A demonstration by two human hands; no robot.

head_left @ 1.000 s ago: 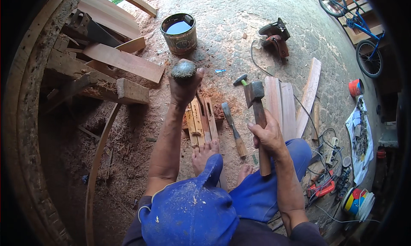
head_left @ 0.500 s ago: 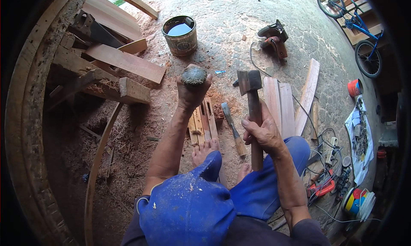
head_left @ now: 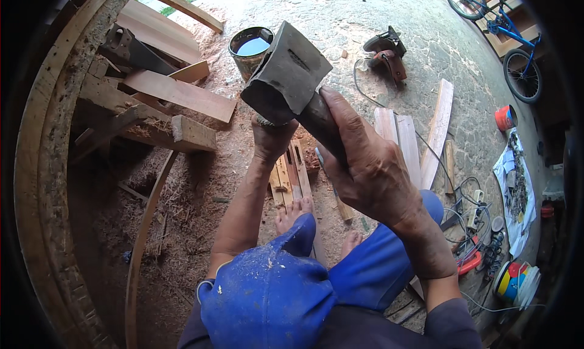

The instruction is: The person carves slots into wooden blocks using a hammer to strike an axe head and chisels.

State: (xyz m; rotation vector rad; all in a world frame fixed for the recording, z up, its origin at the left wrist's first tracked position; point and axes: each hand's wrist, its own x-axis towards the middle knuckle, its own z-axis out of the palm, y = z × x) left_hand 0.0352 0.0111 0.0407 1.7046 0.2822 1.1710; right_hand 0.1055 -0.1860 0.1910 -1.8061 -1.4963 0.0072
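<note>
My right hand [head_left: 378,169] is closed round the wooden handle of a hatchet [head_left: 301,60], raised high with its heavy grey head tilted to the left. My left hand [head_left: 274,143] is wrapped round an upright chisel. Only a sliver of the chisel's frayed, round handle end [head_left: 266,123] shows under the hatchet head; its blade is hidden. Below that hand lie several narrow wooden pieces [head_left: 298,169] with slots cut in them, my bare foot resting on their near part. A second chisel [head_left: 344,211] is on the ground to their right, partly hidden behind my right hand.
Past the hatchet stands a bucket of liquid [head_left: 248,48]. A corded power saw [head_left: 387,57] and pale planks [head_left: 438,133] lie to the right. At left are a handsaw [head_left: 137,52], a wooden beam [head_left: 191,133] and shavings. Tangled cables [head_left: 477,215] lie at lower right.
My right hand has lifted the hatchet up and leftward, so its head now covers the chisel's end and part of the bucket. My left hand has stayed almost in place.
</note>
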